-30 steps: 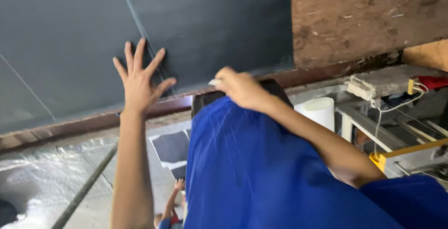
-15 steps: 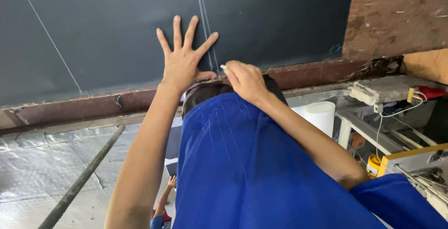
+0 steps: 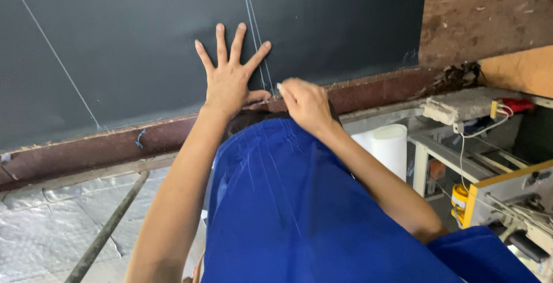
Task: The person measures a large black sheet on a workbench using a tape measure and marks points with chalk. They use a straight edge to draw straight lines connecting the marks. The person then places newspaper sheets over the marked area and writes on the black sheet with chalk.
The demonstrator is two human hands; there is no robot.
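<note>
**Hands at the dark board**

Left hand (image 3: 230,78), fingers spread apart, lies flat on the dark board (image 3: 144,41) at upper centre. Just beside it, right hand (image 3: 305,104) pinches a small white chalk piece (image 3: 280,89) against the board's lower edge, by two chalk lines (image 3: 253,23).

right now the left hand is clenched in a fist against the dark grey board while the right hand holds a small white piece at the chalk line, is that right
Not quite. In the head view the left hand is not a fist: it lies flat with its fingers spread on the dark grey board. The rest stands: the right hand pinches a small white piece at the thin white chalk line.
</note>
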